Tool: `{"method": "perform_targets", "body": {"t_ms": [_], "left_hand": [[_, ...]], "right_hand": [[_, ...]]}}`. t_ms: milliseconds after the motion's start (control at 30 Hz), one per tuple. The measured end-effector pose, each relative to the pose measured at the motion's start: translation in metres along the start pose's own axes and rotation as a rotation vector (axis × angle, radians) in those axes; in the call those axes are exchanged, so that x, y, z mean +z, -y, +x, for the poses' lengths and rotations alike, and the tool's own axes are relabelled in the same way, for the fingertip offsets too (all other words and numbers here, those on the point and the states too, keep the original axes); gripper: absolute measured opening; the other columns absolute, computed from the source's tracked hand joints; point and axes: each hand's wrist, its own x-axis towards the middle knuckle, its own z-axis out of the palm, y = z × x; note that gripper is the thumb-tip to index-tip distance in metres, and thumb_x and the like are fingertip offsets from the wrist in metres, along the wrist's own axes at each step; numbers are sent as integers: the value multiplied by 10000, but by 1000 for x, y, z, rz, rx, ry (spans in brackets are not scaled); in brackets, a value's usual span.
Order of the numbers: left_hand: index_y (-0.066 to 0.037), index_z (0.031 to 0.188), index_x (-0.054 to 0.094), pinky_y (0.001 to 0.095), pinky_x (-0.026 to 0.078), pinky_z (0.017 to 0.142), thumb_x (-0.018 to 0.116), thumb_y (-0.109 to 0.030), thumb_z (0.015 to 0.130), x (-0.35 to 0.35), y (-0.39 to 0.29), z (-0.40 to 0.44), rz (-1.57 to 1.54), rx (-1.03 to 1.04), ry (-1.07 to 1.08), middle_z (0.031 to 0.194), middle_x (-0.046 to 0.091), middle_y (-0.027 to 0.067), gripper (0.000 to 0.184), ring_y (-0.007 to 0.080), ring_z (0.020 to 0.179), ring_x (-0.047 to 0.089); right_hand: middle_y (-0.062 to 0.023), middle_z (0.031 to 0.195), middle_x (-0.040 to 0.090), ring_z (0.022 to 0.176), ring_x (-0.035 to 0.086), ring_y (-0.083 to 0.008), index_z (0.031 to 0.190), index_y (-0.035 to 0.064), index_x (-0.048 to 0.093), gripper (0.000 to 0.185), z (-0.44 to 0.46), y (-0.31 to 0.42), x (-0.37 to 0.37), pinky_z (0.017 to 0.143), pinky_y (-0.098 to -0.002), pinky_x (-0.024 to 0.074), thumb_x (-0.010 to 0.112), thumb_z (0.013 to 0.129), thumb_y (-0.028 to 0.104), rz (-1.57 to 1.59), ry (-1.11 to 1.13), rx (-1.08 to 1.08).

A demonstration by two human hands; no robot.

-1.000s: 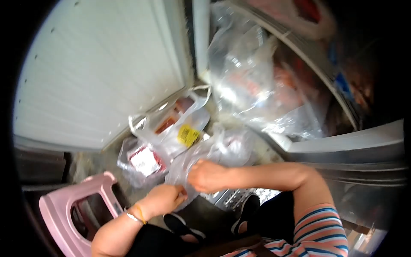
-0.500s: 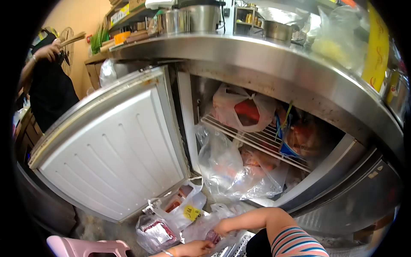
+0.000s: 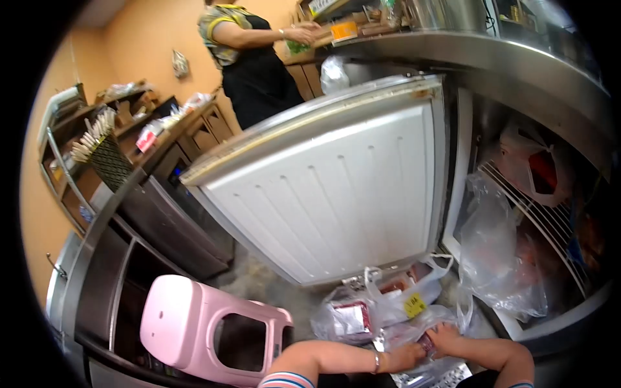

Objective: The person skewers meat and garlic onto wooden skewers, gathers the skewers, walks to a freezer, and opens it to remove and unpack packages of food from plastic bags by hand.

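Note:
My left hand (image 3: 405,357) and my right hand (image 3: 445,339) are close together at the bottom of the view, both closed on a thin clear plastic bag (image 3: 394,336). Between my fingers a small dark reddish thing (image 3: 425,343) shows through the plastic; its kind is not clear. Just behind my hands lies a white carrier bag (image 3: 388,312) with a yellow label and reddish packs in it. Left of that, a red pack with a white label sits in another clear bag (image 3: 336,326). Perforated metal shows under my hands.
The white fridge door (image 3: 323,200) stands wide open ahead. Inside the fridge, bags lie on and below a wire rack (image 3: 537,213), and a clear bag (image 3: 488,252) hangs over the sill. A pink stool (image 3: 174,323) is at left. A person in a black apron (image 3: 255,71) stands beyond the door.
My view has swung left, so the fridge appears farther right and the pink stool shows more fully. My hands stay at the bag. The other person's hand no longer shows the sticks.

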Motion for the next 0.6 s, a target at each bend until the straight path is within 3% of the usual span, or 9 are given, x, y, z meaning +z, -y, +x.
{"method": "perform_targets", "body": {"t_ms": [100,167,200,333,367,400,467,533,600], "left_hand": [[-21,1007,560,396,460,784,465,-158,818,-35,-17,13,159,144,285,1033,550,139,252,306,870,577],[-32,1029,553,449,465,796,473,-168,816,-33,-10,5,9,-557,593,1102,538,178,265,337,916,592],[-60,1009,587,466,454,817,479,-222,832,-74,-13,12,-70,-687,663,1127,532,189,263,373,945,585],[-177,1071,614,432,405,809,457,-350,829,-95,-7,7,374,-585,997,1171,547,88,337,248,1051,525],[-193,1033,639,406,356,809,451,-354,824,-53,8,-27,454,-439,713,1134,568,26,324,178,1082,476],[-200,1003,646,414,355,797,458,-314,820,-32,19,-39,404,-377,643,1081,579,25,286,192,1073,475],[-195,1049,634,406,358,822,468,-294,832,-71,-3,-4,481,-421,791,1148,560,34,291,204,1110,458],[-107,1114,586,413,404,823,515,-272,827,-110,-3,28,505,-361,913,1217,518,106,338,250,1145,454],[-144,1110,570,349,438,753,590,-257,758,-117,-16,33,694,-392,658,1139,541,77,370,200,980,556]], "right_hand": [[-242,1173,449,977,545,-373,1233,148,401,756,23,1,36,811,-421,475,699,616,467,216,45,60],[-245,1159,493,1001,541,-371,1269,124,365,753,27,11,35,818,-404,474,673,665,451,459,85,158],[-241,1157,497,1002,542,-369,1268,124,366,743,23,12,35,821,-403,472,669,670,444,481,79,148],[-227,1146,512,1009,543,-361,1267,121,369,705,12,-11,9,832,-399,464,656,693,413,518,46,-44],[-224,1144,515,1010,544,-359,1267,120,370,696,6,-22,-7,835,-398,462,652,699,405,556,13,-86],[-220,1141,519,1012,544,-356,1267,120,371,686,-1,-30,-19,838,-396,460,649,704,398,592,-18,-107],[-213,1136,526,1015,545,-352,1266,118,372,668,-14,-41,-41,844,-394,456,642,716,382,692,-82,-118],[-207,1131,534,1019,546,-348,1266,117,374,649,-33,-50,-46,850,-392,452,635,727,367,757,-109,-81],[-200,1126,541,1022,547,-344,1265,116,376,630,-58,-52,-40,856,-390,448,628,738,352,771,-109,-35]]}}
